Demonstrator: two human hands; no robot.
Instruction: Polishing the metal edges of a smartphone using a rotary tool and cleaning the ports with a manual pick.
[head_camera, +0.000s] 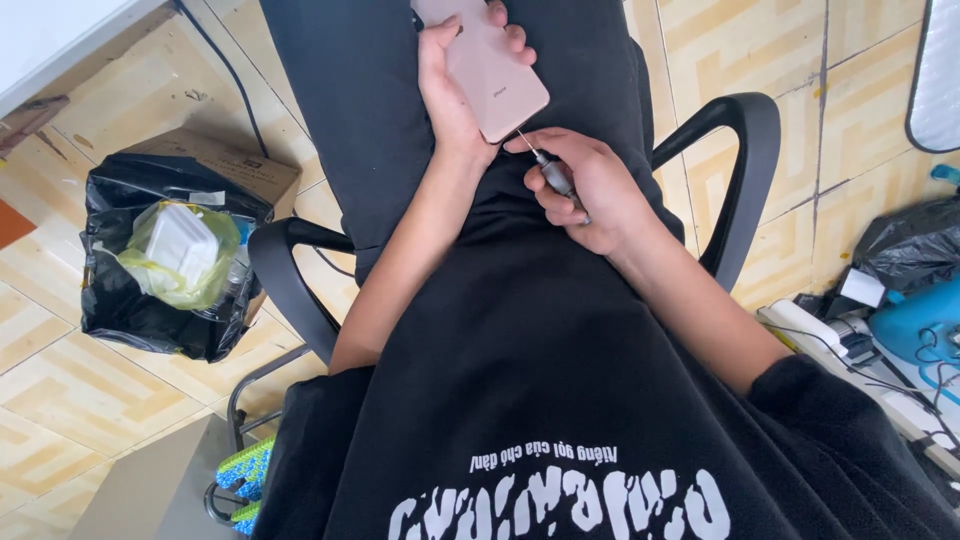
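Seated worker, seen from above. The left hand is wrapped around a pink-gold smartphone, held back side up over the lap, fingers curled over its far edge and thumb along the near one. The right hand is closed around a slim precision screwdriver, whose thin tip meets the phone's bottom edge near 1 corner.

Risks, as judged from this pose. The phone has no support beneath it except the palm, so pressure from the driver could push it out of the grip and onto the tiled floor. The tip is fine and set at a slant; if it rides out of the screw head it may scratch the casing or jab the left wrist, which lies just beside it. Any screw freed here would likely fall into the black clothing or through to the floor and be hard to find.

Surroundings. 2 black chair armrests flank the forearms and limit elbow room. A black rubbish bag with crumpled white waste sits to the worker's left, beside a cardboard box. To the right lie cables, a blue device and another dark bag, all well apart from the hands.
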